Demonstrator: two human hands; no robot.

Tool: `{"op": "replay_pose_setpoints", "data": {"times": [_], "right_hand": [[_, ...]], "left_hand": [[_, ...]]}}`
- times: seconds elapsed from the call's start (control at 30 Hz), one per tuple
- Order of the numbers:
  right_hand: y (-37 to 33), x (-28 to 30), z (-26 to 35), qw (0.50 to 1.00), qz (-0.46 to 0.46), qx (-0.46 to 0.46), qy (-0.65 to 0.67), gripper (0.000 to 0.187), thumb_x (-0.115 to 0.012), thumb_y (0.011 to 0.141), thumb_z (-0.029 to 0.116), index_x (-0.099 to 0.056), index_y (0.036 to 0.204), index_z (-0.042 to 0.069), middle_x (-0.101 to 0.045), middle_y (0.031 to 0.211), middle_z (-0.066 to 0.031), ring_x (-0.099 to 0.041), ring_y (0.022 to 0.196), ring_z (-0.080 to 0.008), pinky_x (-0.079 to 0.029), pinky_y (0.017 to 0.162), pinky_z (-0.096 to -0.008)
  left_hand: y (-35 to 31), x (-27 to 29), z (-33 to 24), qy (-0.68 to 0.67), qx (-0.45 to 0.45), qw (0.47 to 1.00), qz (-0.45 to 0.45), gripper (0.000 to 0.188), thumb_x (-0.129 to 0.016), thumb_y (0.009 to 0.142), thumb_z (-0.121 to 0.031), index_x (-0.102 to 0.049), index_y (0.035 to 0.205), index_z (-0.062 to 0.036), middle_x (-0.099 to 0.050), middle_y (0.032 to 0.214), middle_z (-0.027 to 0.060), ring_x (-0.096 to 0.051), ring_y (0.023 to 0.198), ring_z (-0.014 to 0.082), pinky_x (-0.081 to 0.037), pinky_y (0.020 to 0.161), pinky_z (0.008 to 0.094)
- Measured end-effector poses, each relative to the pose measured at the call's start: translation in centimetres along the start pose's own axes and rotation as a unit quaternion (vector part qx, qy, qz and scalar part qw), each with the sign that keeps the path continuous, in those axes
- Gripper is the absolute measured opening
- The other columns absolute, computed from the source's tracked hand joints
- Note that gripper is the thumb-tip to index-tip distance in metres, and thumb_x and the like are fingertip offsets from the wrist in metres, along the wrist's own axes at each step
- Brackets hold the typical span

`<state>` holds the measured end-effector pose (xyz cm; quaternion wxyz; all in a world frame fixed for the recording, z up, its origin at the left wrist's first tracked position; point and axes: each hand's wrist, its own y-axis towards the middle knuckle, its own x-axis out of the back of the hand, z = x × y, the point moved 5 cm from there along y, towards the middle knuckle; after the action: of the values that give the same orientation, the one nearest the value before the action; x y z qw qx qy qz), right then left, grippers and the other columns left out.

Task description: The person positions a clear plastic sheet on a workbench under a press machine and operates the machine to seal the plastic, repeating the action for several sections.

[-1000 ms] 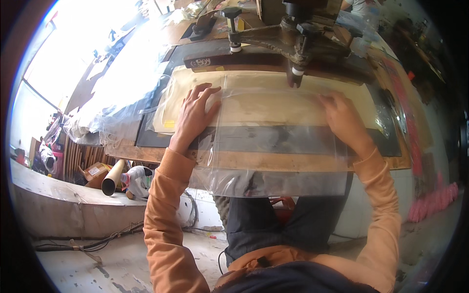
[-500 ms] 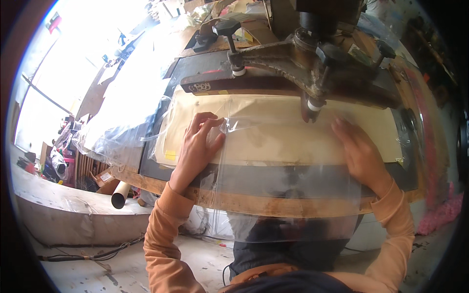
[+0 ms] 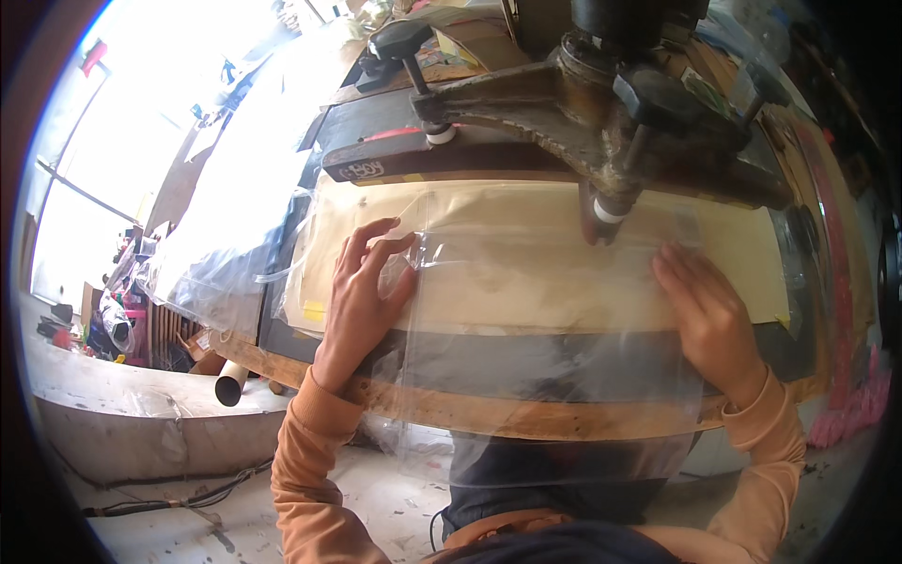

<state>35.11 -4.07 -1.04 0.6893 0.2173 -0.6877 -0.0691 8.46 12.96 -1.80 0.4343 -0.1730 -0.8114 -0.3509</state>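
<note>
A clear plastic sheet (image 3: 526, 371) lies over a cream-coloured board (image 3: 536, 282) and hangs past the table's near edge. At its left edge is my left hand (image 3: 362, 287), thumb and fingers curved and apart, with the index fingertip touching or just above the plastic. On the right edge of the sheet my right hand (image 3: 709, 315) rests flat, fingers stretched out side by side. Over the far side of the board hangs a dark metal press head (image 3: 601, 141) with a long bar (image 3: 451, 162) and black knobs. Neither hand touches it.
The board sits on a dark grey mat (image 3: 526, 355) upon a wood-edged table (image 3: 526, 414). More clear plastic (image 3: 211, 273) is piled at the left. A cardboard tube (image 3: 231, 381) juts out below the table's left side. Pink material (image 3: 855, 404) lies at the lower right.
The view has shifted slightly, and the press head appears larger. The plastic sheet has slid a little nearer to me. Both hands keep much the same places at its edges.
</note>
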Motion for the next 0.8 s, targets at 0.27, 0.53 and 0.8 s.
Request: {"op": "replay_pose_setpoints", "data": {"times": [0.27,0.53,0.8], "right_hand": [[-0.07,0.14,0.07,1.000,-0.003,-0.010,0.003,0.040,-0.054,0.074,-0.004,-0.057,0.113,-0.003,-0.059,0.114,-0.0167,-0.055,0.110,-0.0290,-0.044,0.093,-0.0408],[-0.03,0.10,0.13,1.000,-0.013,-0.007,-0.006,0.038,-0.055,0.073,-0.004,-0.057,0.112,-0.003,-0.060,0.112,-0.0165,-0.057,0.107,-0.0288,-0.045,0.092,-0.0396],[-0.01,0.37,0.11,1.000,-0.016,-0.011,0.008,0.040,-0.055,0.071,-0.006,-0.057,0.111,-0.004,-0.060,0.112,-0.0166,-0.058,0.106,-0.0286,-0.047,0.091,-0.0399]], "left_hand": [[0.00,0.20,-0.29,0.014,-0.018,1.000,-0.018,0.027,-0.067,0.071,-0.003,-0.065,0.098,-0.0058,-0.056,0.107,0.0089,-0.056,0.097,0.0272,-0.049,0.078,0.0344],[0.00,0.23,-0.31,0.022,-0.014,1.000,-0.014,0.027,-0.066,0.072,-0.002,-0.065,0.099,-0.0061,-0.056,0.108,0.0093,-0.056,0.097,0.0272,-0.049,0.078,0.0348],[-0.10,0.17,-0.36,0.025,-0.001,0.999,-0.020,0.026,-0.065,0.072,-0.002,-0.065,0.098,-0.0054,-0.056,0.105,0.0102,-0.056,0.095,0.0274,-0.048,0.076,0.0359]]}}
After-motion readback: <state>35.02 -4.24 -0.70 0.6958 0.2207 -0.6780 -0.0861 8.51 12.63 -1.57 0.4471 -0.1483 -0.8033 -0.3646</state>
